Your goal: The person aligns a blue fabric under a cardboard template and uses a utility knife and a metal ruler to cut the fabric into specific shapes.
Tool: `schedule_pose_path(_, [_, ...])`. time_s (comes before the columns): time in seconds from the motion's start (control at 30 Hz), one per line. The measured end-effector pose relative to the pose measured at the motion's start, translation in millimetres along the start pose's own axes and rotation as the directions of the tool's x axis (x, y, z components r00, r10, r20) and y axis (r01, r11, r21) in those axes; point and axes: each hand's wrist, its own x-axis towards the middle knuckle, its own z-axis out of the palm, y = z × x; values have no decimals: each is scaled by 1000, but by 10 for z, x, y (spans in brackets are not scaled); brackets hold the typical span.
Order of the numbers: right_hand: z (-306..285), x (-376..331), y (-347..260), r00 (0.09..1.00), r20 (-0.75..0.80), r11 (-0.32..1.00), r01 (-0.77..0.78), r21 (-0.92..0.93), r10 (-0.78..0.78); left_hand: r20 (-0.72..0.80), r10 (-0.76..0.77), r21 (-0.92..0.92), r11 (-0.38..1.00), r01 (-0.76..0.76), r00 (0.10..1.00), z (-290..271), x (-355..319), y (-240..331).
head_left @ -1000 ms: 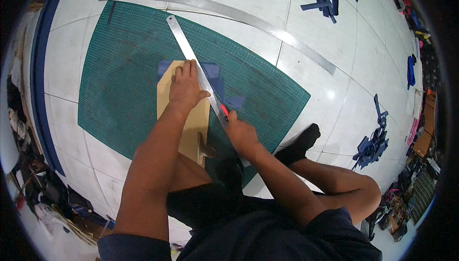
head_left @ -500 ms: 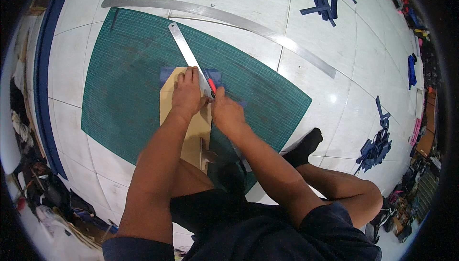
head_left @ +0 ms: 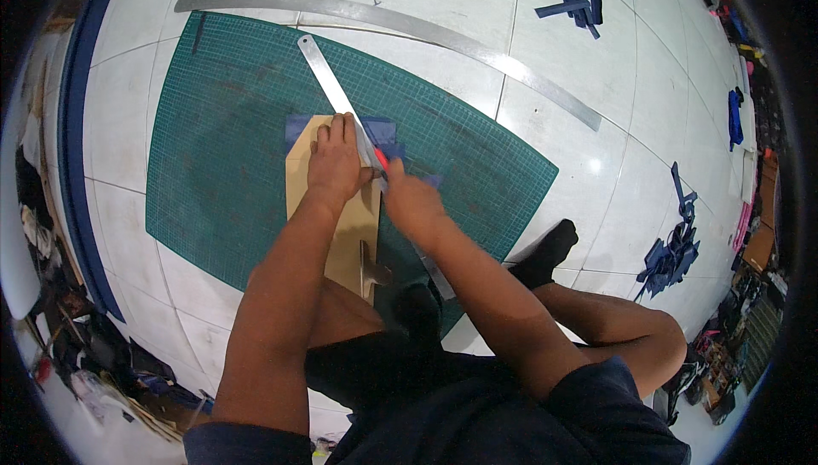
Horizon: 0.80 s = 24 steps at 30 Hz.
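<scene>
My left hand (head_left: 335, 163) lies on a tan pointed board (head_left: 307, 201), its fingers stretched out and pressing on the board and the edge of a steel ruler (head_left: 322, 69). The ruler runs slantwise beside the board and passes beneath my right forearm. In my closed right hand (head_left: 415, 208) is a red cutter knife (head_left: 381, 158), held against the ruler's right edge; its tip is not clear. Dark blue fabric (head_left: 383, 131) shows from under the board and ruler. A small upright brownish piece (head_left: 365, 265) stands on the board's near end.
A green cutting mat (head_left: 230, 124) lies under the work on white floor tiles. Beyond it is a long metal strip (head_left: 392, 18). Blue fabric scraps (head_left: 579, 1) lie at the far right, with another heap (head_left: 671, 256) on the right. My socked foot (head_left: 545, 256) rests by the mat's right corner.
My right hand and the knife have shifted slightly toward me and to the right along the ruler. My left hand stays pressed on the board and ruler.
</scene>
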Motion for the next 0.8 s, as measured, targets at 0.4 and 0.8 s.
schedule_pose_path(0.4, [85,-761,273,1000,4,1000,-22,5,22,-121,-16,-38,999,11,993,209,-4,-176])
schedule_pose_path(0.8, [73,194,-172,990,-138,999,33,-4,-33,-308,83,-42,994,-101,948,331,46,-194])
